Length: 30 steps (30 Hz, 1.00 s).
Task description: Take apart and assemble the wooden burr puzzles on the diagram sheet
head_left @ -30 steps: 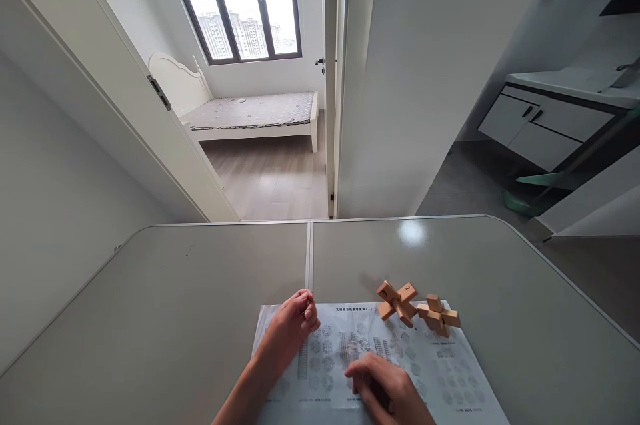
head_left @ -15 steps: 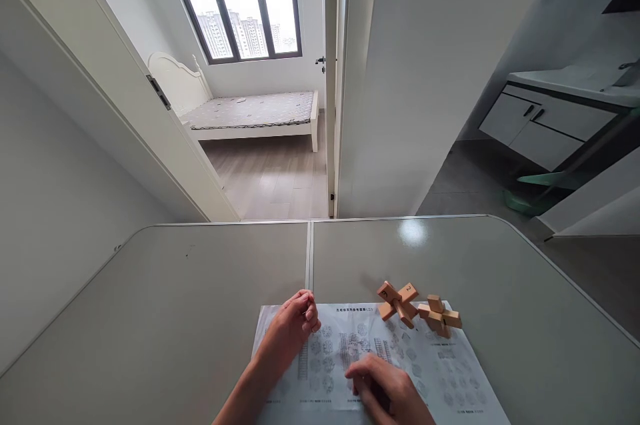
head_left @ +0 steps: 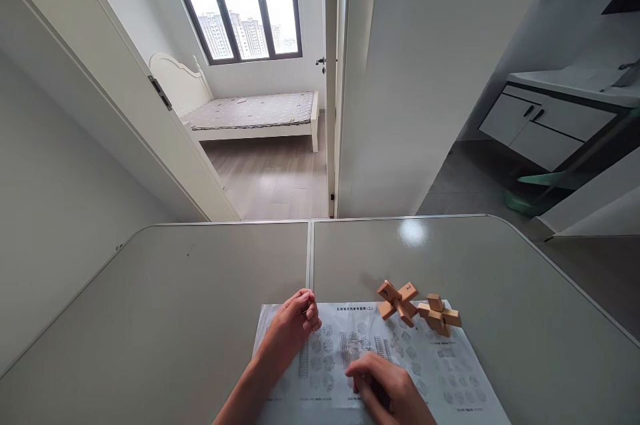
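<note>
My left hand rests on its edge over the left part of a printed paper sheet, its fingers curled closed with nothing showing in them. Lower on the sheet, my right hand lies with its fingers bent inward, and no object shows in it. Beyond my right hand, at the sheet's top right, stands a wooden interlocking puzzle with numbers marked on its bars. Just right of it sits a smaller, lighter wooden interlocking puzzle. Both hands are apart from the puzzles. The sheet carries rows of small diagrams and text.
The grey table has a seam down its middle and a pale rim. Past its far edge are a doorway with a bed, a wall, and a sink cabinet at the right.
</note>
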Motion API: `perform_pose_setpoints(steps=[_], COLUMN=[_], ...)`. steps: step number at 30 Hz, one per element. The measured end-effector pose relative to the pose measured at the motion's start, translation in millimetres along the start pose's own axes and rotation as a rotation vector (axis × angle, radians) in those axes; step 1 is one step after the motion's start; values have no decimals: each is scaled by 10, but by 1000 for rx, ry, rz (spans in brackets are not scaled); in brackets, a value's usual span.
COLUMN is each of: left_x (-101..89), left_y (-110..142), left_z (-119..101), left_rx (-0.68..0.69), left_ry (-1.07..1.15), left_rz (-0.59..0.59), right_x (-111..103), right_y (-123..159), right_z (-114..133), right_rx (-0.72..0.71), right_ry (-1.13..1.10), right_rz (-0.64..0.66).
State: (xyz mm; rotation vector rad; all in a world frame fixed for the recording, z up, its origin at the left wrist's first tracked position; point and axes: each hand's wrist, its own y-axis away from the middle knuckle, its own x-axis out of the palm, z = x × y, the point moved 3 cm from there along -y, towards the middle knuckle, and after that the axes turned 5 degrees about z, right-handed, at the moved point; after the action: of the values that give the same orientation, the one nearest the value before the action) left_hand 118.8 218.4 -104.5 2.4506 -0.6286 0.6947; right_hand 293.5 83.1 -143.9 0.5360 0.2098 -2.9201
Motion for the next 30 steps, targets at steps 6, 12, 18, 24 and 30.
perform_pose_setpoints(steps=[6,12,18,24,30], left_x=[16,8,-15,-39,-25], left_y=[-1,10,-7,-18,-7], left_z=[-6,-2,15,31,16], left_rx=[-2,4,7,3,-2], left_ry=[-2,-7,-3,3,-1], left_rz=[1,-2,5,11,9], right_x=[7,3,10,-46,-278], right_y=[10,4,3,32,58], right_z=[-3,1,1,5,-81], right_rx=[21,36,79,229,334], right_ry=[-20,-16,-77,-398,-1008], right_rz=[-5,-7,-29,-83,-213])
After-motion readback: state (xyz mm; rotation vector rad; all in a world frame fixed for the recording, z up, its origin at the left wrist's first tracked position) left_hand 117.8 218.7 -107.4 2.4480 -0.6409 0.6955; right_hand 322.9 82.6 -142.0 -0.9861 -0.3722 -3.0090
